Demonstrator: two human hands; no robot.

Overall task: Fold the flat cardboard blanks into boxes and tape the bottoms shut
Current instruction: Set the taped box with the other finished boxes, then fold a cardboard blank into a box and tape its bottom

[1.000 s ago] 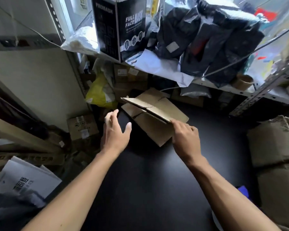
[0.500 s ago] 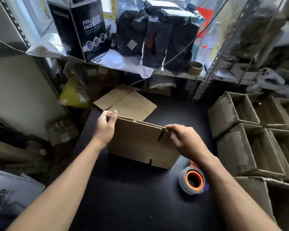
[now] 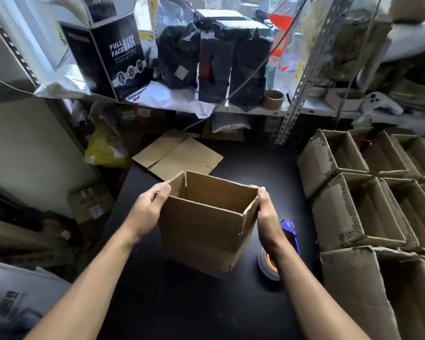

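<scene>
Opened from a flat blank half a second ago, cardboard box (image 3: 206, 224) stands squared on black table (image 3: 157, 303) | left hand (image 3: 146, 212), right hand (image 3: 268, 217) grasp opposite walls | tape roll (image 3: 268, 266) below right fingers

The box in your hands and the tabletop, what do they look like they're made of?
Box: plain brown cardboard, matte; probably corrugated, like the fluted cut edges on the finished boxes at right. Tabletop: smooth black surface with a dull sheen, possibly laminate; cannot tell for sure.
</scene>
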